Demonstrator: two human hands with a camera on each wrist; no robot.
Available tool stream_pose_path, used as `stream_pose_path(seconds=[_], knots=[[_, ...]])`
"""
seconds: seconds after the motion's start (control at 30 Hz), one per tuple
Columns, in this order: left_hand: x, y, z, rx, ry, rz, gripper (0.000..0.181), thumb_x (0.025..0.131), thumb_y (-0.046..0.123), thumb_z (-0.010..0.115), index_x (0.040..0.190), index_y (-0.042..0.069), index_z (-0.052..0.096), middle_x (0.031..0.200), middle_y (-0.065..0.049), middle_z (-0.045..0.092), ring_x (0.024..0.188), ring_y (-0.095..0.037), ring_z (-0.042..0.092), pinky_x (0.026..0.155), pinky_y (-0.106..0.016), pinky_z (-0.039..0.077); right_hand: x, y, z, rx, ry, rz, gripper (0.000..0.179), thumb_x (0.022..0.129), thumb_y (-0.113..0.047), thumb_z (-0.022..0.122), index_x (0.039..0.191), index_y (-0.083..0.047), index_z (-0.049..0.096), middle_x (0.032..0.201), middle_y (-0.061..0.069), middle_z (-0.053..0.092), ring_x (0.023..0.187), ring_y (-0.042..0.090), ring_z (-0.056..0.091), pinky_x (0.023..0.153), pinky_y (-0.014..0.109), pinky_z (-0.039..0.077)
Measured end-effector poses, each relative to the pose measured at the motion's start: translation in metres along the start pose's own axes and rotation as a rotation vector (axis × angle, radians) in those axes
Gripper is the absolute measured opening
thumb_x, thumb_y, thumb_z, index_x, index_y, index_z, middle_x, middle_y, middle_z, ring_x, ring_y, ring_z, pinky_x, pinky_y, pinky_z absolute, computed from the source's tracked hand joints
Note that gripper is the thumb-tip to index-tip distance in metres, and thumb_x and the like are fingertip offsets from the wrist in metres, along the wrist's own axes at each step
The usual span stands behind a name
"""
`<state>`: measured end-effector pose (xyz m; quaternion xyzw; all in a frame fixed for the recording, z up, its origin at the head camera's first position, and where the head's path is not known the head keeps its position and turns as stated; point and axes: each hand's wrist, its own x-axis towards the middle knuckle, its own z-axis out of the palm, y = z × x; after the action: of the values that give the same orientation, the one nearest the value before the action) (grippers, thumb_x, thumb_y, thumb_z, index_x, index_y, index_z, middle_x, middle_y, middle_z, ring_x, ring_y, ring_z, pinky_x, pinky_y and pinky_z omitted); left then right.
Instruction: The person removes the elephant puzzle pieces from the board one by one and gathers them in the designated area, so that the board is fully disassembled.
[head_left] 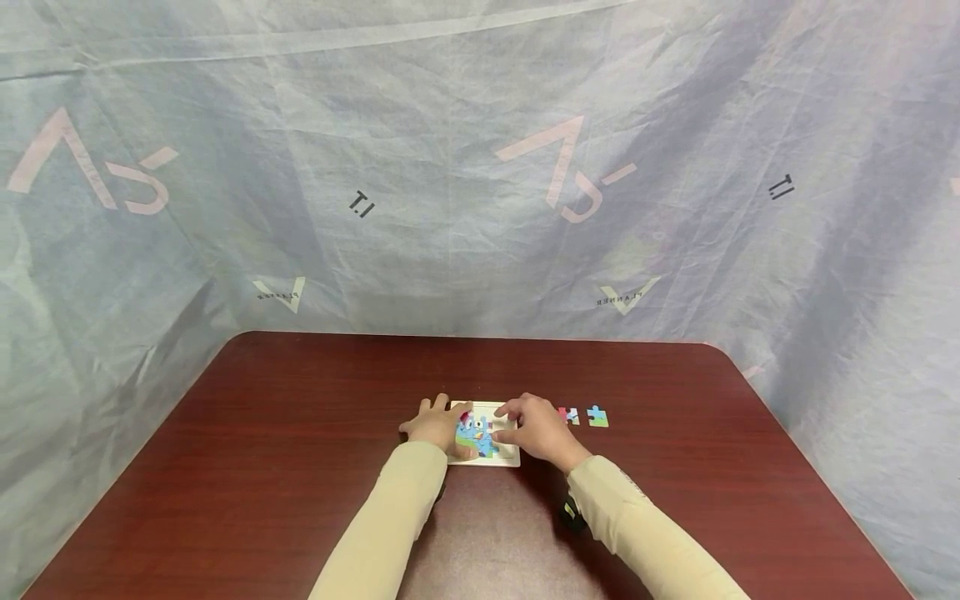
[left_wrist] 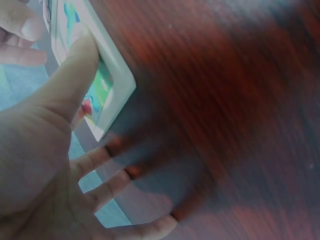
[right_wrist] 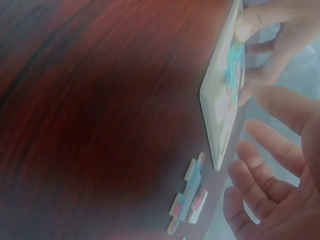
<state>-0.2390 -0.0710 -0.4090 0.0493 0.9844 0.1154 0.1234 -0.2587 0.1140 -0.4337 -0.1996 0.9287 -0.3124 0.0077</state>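
Note:
A small jigsaw puzzle in a pale-framed tray (head_left: 491,463) lies on the table, with blue and green picture pieces (head_left: 472,431) on its left part and bare pale backing at the right. My left hand (head_left: 431,427) spreads over the tray's left end. In the left wrist view its thumb (left_wrist: 82,55) rests on the picture, while the other fingers reach past the corner with their tips down at the tabletop. Over the tray's right side is my right hand (head_left: 543,429), fingers loosely bent and thumb apart. No piece shows between its fingers in the right wrist view.
Loose jigsaw pieces (head_left: 597,416) lie just right of the tray, some partly behind the right hand. The dark red wooden table (head_left: 300,467) has rounded far corners. A grey printed sheet (head_left: 450,267) hangs behind it and along both sides.

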Motion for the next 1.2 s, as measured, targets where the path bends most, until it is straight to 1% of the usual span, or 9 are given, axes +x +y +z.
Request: stream_pose_path(seconds=[0.1,0.3,0.4,0.53,0.77,0.93,1.2], knots=[[0.0,0.0,0.0,-0.003,-0.007,-0.001,0.079,0.084,0.04,0.085,0.152,0.024,0.049,0.151,-0.015,0.04,0.137,-0.039,0.037,0.097,-0.073,0.043,0.002,-0.002,0.003,-0.03,-0.01,0.0,0.027,0.08,-0.018,0.088,0.102,-0.007,0.078,0.087,0.005,0.062,0.075,0.015,0.056,0.063,0.031,0.048],[0.001,-0.001,0.001,-0.005,-0.006,-0.004,0.079,0.084,0.039,0.085,0.152,0.024,0.049,0.153,-0.014,0.04,0.138,-0.039,0.037,0.097,-0.073,0.043,0.006,-0.007,0.007,-0.084,-0.031,-0.015,0.024,0.08,-0.018,0.089,0.099,-0.008,0.08,0.089,0.006,0.064,0.083,0.02,0.06,0.071,0.037,0.052],[0.0,0.0,0.001,-0.007,-0.005,-0.007,0.079,0.083,0.039,0.086,0.152,0.024,0.05,0.153,-0.014,0.04,0.139,-0.039,0.037,0.097,-0.073,0.043,0.007,-0.007,0.008,-0.099,-0.034,-0.031,0.021,0.08,-0.017,0.088,0.097,-0.008,0.08,0.089,0.006,0.064,0.084,0.021,0.059,0.073,0.04,0.051],[0.001,0.0,0.001,-0.011,-0.007,-0.01,0.079,0.083,0.039,0.085,0.152,0.023,0.05,0.154,-0.015,0.039,0.14,-0.04,0.036,0.098,-0.073,0.042,0.007,-0.007,0.008,-0.108,-0.043,-0.032,0.019,0.082,-0.017,0.087,0.097,-0.009,0.08,0.09,0.006,0.064,0.085,0.021,0.059,0.075,0.042,0.051],[0.0,0.0,0.0,-0.003,-0.003,-0.006,0.079,0.083,0.04,0.085,0.152,0.023,0.05,0.152,-0.014,0.04,0.139,-0.04,0.037,0.097,-0.073,0.043,0.009,-0.006,0.008,-0.12,-0.063,-0.038,0.016,0.083,-0.016,0.086,0.096,-0.01,0.08,0.093,0.005,0.065,0.087,0.021,0.059,0.073,0.041,0.052],[-0.001,0.0,0.0,-0.007,-0.002,-0.002,0.079,0.084,0.038,0.085,0.152,0.023,0.049,0.151,-0.015,0.04,0.139,-0.04,0.037,0.097,-0.073,0.044,0.011,-0.007,0.009,-0.139,-0.078,-0.027,0.013,0.083,-0.016,0.086,0.093,-0.012,0.078,0.093,0.004,0.063,0.086,0.019,0.059,0.074,0.042,0.053],[0.004,-0.002,0.006,-0.014,-0.008,-0.009,0.08,0.084,0.038,0.085,0.153,0.023,0.048,0.151,-0.015,0.039,0.139,-0.04,0.036,0.095,-0.072,0.044,0.014,-0.009,0.008,-0.186,-0.067,-0.029,0.019,0.078,-0.017,0.089,0.089,-0.012,0.074,0.09,0.003,0.061,0.081,0.018,0.059,0.066,0.037,0.052]])
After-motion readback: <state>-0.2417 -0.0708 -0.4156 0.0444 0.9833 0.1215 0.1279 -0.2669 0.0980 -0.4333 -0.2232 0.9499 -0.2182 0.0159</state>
